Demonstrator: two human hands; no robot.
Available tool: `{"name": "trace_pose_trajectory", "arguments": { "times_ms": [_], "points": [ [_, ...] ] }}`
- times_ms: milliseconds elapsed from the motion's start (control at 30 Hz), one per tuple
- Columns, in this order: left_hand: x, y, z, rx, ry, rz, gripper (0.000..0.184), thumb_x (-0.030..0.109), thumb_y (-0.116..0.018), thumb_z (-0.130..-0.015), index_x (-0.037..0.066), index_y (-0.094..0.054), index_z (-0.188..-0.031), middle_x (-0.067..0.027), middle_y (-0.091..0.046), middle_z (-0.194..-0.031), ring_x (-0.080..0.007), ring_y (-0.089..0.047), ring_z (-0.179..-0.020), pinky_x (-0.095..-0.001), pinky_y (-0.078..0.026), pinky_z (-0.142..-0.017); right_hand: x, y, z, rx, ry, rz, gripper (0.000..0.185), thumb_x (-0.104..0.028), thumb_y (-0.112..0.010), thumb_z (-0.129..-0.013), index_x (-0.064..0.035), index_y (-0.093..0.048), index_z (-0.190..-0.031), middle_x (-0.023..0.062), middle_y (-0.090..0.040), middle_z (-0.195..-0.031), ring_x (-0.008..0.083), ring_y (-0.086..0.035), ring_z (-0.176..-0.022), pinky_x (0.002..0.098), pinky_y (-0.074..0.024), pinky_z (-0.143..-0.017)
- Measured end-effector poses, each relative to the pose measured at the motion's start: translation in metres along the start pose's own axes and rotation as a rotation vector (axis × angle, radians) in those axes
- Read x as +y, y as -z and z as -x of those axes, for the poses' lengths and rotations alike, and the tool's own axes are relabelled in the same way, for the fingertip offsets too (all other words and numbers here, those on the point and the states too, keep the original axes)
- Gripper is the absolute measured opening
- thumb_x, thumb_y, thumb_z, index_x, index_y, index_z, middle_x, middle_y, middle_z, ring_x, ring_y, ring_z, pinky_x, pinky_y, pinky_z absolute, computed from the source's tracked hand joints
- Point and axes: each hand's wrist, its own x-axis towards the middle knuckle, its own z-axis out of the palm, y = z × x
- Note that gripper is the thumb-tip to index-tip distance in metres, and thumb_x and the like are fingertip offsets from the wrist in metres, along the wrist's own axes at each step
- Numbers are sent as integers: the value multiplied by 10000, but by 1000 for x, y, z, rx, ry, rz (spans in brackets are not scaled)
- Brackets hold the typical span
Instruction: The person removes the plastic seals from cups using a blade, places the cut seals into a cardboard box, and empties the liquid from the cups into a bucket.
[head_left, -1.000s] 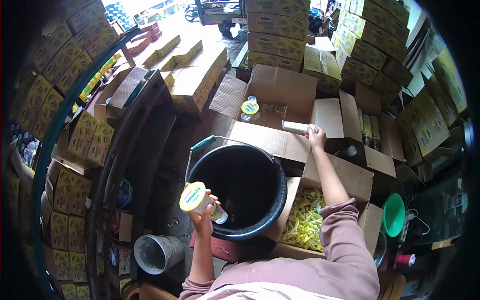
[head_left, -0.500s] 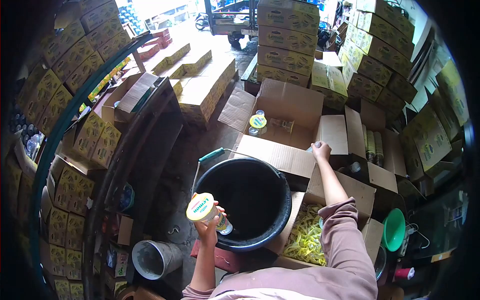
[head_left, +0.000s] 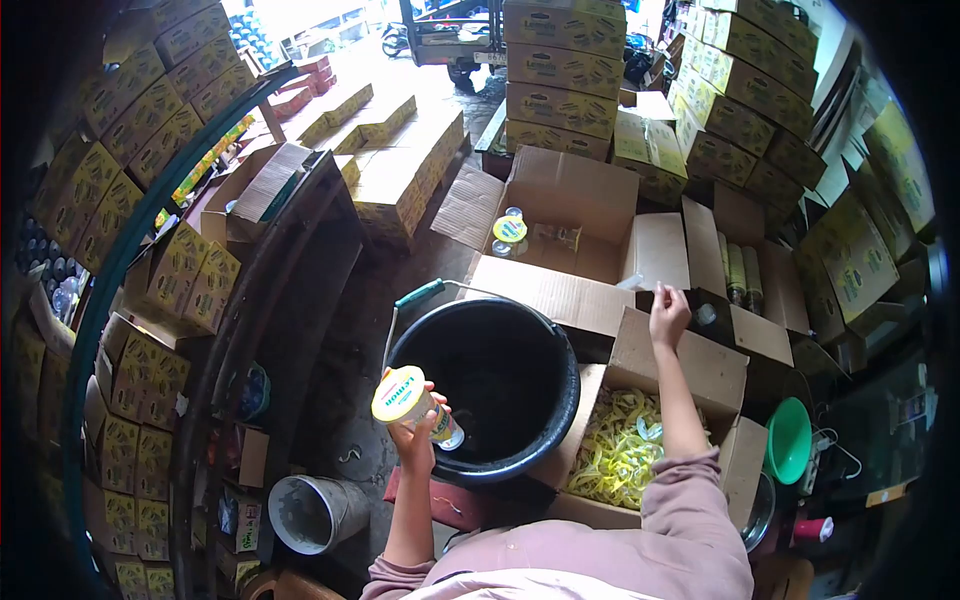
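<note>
Left hand [head_left: 411,434] is gripping cups [head_left: 399,394] at left rim of bucket [head_left: 566,412]; loosening could drop them. Right hand [head_left: 670,318] is hovering near box [head_left: 575,182], hold unclear.

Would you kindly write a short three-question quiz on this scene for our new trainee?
1. Multiple choice: What is in the person's left hand?
a) a green bowl
b) a Lemon-marked container
c) nothing

2. True or false: The black bucket has a green-gripped handle.

3. Fill in the colour: The open box to the right of the bucket holds a heap of ____ strips.

Key: 1. b; 2. true; 3. yellow.
</note>
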Motion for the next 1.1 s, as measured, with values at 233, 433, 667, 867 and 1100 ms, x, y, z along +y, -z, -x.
{"name": "trace_pose_trajectory", "arguments": {
  "times_ms": [233, 433, 667, 867, 1100],
  "points": [
    [1, -3, 2, -78, -49, -17, 760, 30, -587, -701, 112, -208, -1353, -124, -506, -981, -194, -560, -794, -327, -515, -666, -42, 159, 86, 109, -15, 24, 82, -64, -552, -831, -14, -613, -811, 57, -529, -653, 142, -509, -543, 283, -394, -493],
    [-5, 3, 6, -147, -59, -99, 709, 22, -587, -729, 102, -236, -1340, -145, -514, -1029, -206, -570, -828, -343, -517, -681, -20, 273, 157, 163, -136, 211, 457, -25, -504, -833, -83, -419, -1278, 119, -556, -1027, 190, -566, -803, 310, -470, -716],
    [-4, 3, 7, -123, -83, -144, 669, 47, -591, -741, 102, -261, -1321, -148, -521, -1046, -215, -577, -855, -355, -520, -680, 31, 323, 243, 269, -505, 334, 214, -43, -541, -807, -30, -614, -1009, 91, -614, -851, 168, -576, -750, 265, -456, -650],
    [-6, 6, 6, -130, -72, -158, 652, 42, -591, -743, 98, -277, -1311, -145, -525, -1048, -216, -577, -849, -349, -521, -673, 76, 350, 248, 582, -649, 315, 181, -78, -531, -819, -13, -614, -967, 83, -627, -899, 165, -567, -799, 279, -438, -721],
    [-2, 1, 9, -133, -71, -128, 699, -12, -582, -733, 69, -241, -1338, -143, -549, -1023, -195, -590, -822, -323, -518, -676, 134, 365, 288, 264, -1078, -32, 447, -379, -639, -769, 32, -601, -941, 108, -592, -1010, 186, -535, -943, 319, -398, -849]
  ]
}}
